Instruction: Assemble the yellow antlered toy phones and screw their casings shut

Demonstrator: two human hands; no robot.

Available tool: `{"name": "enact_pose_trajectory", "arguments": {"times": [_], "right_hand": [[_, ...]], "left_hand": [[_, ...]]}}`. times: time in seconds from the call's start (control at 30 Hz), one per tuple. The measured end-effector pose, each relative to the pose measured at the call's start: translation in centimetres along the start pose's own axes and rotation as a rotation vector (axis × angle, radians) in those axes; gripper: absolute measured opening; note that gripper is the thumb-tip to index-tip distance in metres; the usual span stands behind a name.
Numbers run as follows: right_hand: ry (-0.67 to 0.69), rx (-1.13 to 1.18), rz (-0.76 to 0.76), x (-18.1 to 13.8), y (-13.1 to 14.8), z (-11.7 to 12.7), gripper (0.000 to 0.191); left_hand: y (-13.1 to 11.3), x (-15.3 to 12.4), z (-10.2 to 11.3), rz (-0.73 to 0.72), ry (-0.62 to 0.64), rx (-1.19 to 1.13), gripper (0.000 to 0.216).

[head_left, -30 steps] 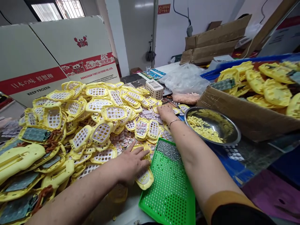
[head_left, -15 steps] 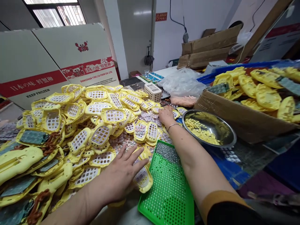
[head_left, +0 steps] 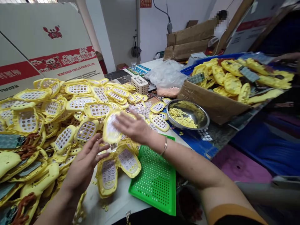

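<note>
My right hand (head_left: pixel 134 127), blurred by motion and wearing a thin bracelet, is over the pile with a blurred yellow plastic casing half (head_left: pixel 110 129) at its fingertips. That casing has a white panel; where the thumb grips is unclear. My left hand (head_left: pixel 82 162) is lower left, fingers apart, holding nothing. Close to its fingertips rest two yellow casing halves with button-hole panels, one upright casing (head_left: pixel 107 176) and one tilted casing (head_left: pixel 128 161). Beyond both hands lies a heap of similar casings (head_left: pixel 78 104). A green perforated tray (head_left: pixel 152 178) sits beneath my right forearm.
A steel bowl (head_left: pixel 202 117) of small yellow pieces stands right of the tray. Behind it a cardboard box (head_left: pixel 208 104) holds yellow shells. Farther back are a beige basket (head_left: pixel 140 85) and a plastic bag (head_left: pixel 164 75). Shells with green panels (head_left: pixel 10 141) are stacked left.
My right hand has come back from the far side of the pile toward the left, now with a casing at its fingers. My left hand has drawn left and turned sideways. The view has swung right.
</note>
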State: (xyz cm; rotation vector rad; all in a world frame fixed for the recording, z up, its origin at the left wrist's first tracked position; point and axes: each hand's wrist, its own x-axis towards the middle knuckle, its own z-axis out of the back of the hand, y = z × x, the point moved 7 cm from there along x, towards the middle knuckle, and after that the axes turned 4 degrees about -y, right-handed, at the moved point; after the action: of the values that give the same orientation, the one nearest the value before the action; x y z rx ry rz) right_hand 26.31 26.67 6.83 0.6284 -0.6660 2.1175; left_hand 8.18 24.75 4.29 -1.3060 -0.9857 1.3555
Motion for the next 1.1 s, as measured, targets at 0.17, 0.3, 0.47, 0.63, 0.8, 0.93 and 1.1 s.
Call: {"name": "enact_pose_trajectory", "arguments": {"times": [0.17, 0.3, 0.47, 0.63, 0.8, 0.93, 1.1], "right_hand": [[-0.338, 0.03, 0.31, -2.5, 9.6, 4.5, 0.037], [-0.225, 0.186, 0.226, -2.8, 8.0, 4.1, 0.043], [0.462, 0.191, -0.534, -5.6, -4.2, -1.4, 0.036], [0.612, 0.144, -0.674, -9.3, -9.7, -3.7, 0.023], [0.588, 0.195, -0.643, -7.9, -8.8, -5.3, 0.027], [0.49, 0.277, -0.48, -4.5, -5.2, -5.8, 0.048], [0.424, 0.25, -0.325, -2.2, -1.5, -6.0, 0.045]], "left_hand": [[3.3, -2.5, 2.5, 0.307, -0.004, -0.15, 0.062], [5.1, -4.6, 5.3, 0.373, -0.128, -0.075, 0.059], [6.9, -6.7, 8.0, 0.46, -0.274, 0.056, 0.062], [6.2, -6.3, 7.8, 0.313, -0.235, 0.316, 0.055], [5.2, -5.7, 6.8, 0.165, -0.229, 0.401, 0.064], [4.8, -5.7, 6.6, 0.147, -0.155, 0.544, 0.074], [3.6, -5.5, 6.6, -0.028, -0.125, 0.848, 0.07]]}}
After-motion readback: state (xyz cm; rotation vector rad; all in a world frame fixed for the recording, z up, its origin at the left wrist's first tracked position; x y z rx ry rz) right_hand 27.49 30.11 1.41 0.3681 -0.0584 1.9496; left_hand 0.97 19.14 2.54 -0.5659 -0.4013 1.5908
